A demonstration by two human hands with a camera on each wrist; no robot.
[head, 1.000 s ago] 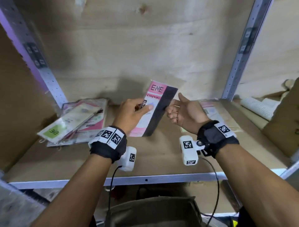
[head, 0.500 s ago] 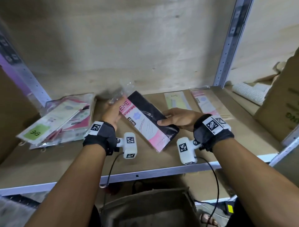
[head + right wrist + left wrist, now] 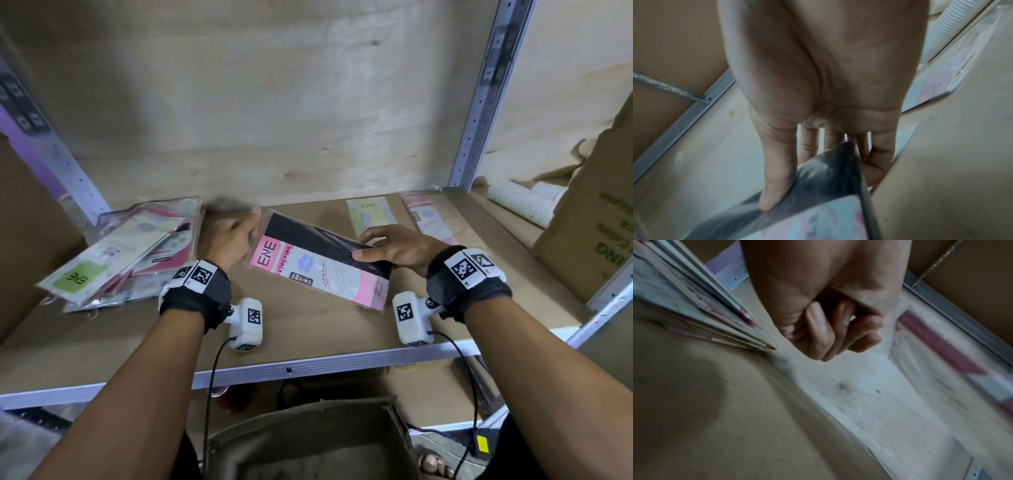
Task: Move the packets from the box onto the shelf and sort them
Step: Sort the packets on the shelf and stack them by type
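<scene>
Hands hold one pink and black packet [image 3: 322, 265] just over the brown shelf [image 3: 308, 329]. The right hand [image 3: 399, 248] pinches its black end. Only the right wrist view shows how: the thumb [image 3: 777, 175] lies on top and the other fingers sit under the black packet edge. The left hand [image 3: 231, 240] is at the packet's far corner. In the left wrist view its fingers [image 3: 818, 331] are curled in by the clear wrap, but it is too blurry to tell if they grip it.

On the left of the shelf lies a messy pile of packets [image 3: 126, 250]. Behind the right hand lie a pale green packet [image 3: 370, 212] and a pink packet [image 3: 428, 216]. A grey post [image 3: 479, 113] stands at the back right, and a brown box [image 3: 589, 226] sits past it.

The held packet says "ENE STOCKING". A green label in the pile says "ENE" too.
</scene>
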